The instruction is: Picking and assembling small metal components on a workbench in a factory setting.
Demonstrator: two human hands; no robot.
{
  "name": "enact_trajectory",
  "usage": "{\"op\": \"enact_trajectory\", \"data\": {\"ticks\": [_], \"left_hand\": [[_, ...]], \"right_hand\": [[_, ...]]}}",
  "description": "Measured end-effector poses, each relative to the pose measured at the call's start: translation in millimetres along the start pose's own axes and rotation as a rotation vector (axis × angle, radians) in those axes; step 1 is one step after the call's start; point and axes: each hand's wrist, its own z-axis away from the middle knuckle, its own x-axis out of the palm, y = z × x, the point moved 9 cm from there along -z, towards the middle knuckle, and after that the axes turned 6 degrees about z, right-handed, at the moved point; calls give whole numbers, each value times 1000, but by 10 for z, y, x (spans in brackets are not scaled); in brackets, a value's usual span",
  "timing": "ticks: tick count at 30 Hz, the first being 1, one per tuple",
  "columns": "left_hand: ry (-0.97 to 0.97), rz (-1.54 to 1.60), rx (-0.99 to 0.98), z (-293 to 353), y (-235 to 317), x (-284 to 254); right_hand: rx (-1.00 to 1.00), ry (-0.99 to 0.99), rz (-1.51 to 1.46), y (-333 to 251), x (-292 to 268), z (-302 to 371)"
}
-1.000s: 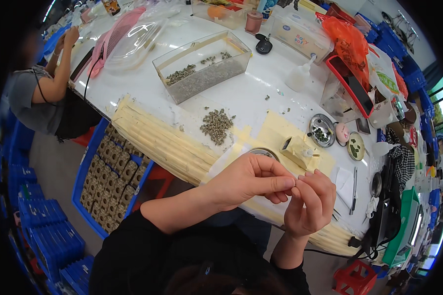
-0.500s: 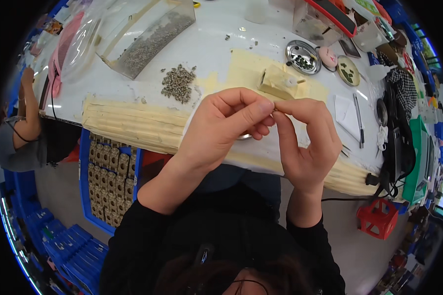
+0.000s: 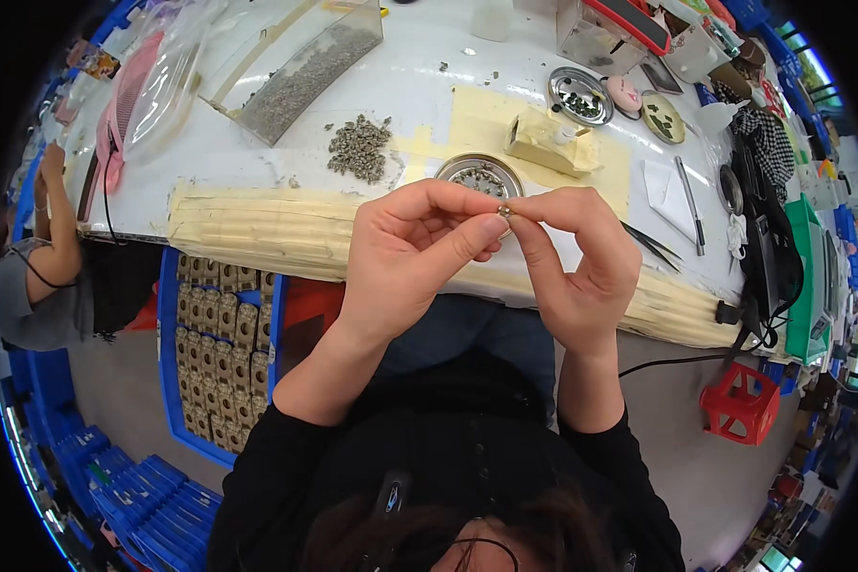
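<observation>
My left hand [image 3: 405, 257] and my right hand [image 3: 586, 267] meet over the table's near edge. Thumbs and forefingers of both are closed on one tiny metal piece [image 3: 504, 211], too small to name more exactly. The left hand's other fingers are curled. Just beyond my fingertips lies a round metal dish [image 3: 448, 169] with small metal pieces in it, its near part hidden by my hands. A heap of similar small metal pieces [image 3: 359, 150] lies to the left of the dish. Black tweezers [image 3: 652, 244] rest beside my right hand.
A clear bin [image 3: 319, 81] of small parts stands far left. A taped block [image 3: 553, 143], a steel dish [image 3: 582, 95] and a pen [image 3: 690, 205] lie to the right. Below left is a blue crate [image 3: 169, 353]; a red stool [image 3: 739, 405] stands right. Another person's arm [image 3: 55, 214] shows at left.
Both hands have come slightly down and left in the picture, still pinching the tiny piece. More of the round dish and the tweezers now shows.
</observation>
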Motion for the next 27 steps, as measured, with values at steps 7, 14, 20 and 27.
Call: {"op": "enact_trajectory", "data": {"ticks": [7, 14, 20, 27], "left_hand": [[-48, -403, 309, -28, 212, 82], [-66, -364, 310, -72, 175, 103], [-41, -221, 303, -112, 118, 75], [-40, -207, 315, -104, 85, 33]], "right_hand": [[77, -18, -21, 100, 1, 0], [161, -15, -170, 228, 15, 37], [498, -84, -643, 407, 206, 159], [586, -127, -831, 459, 358, 244]]}}
